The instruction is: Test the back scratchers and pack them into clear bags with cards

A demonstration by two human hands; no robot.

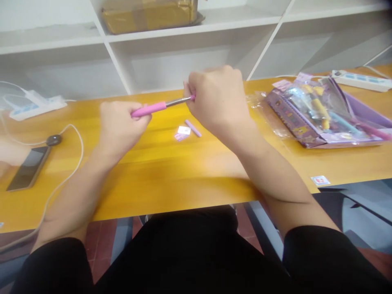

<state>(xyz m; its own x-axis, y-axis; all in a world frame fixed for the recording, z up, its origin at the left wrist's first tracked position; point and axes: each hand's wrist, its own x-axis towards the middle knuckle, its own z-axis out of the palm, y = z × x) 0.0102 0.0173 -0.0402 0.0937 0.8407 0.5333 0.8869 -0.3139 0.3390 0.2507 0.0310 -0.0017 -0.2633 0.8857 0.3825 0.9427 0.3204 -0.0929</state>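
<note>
My left hand (122, 128) is closed around the thick end of a pink pen-like stick (150, 109) with a thin, stepped silver rod. At the rod's far end, my right hand (217, 102) is a fist around a small purple-pink tip, mostly hidden by the fingers. The stick slants up to the right, held above the table between both fists. Below it on the wood lie a short purple tube (193, 128), a small white label (184, 130) and a purple printed card (180, 137).
At right sits an open purple display box (301, 122) of wrapped pens, with a power strip (361, 80) behind. Leftward are another power strip (38, 108), a cable, a black round object (54, 140), a phone (29, 168) and another person's blurred hand (12, 152). White shelves hold a taped carton (150, 16).
</note>
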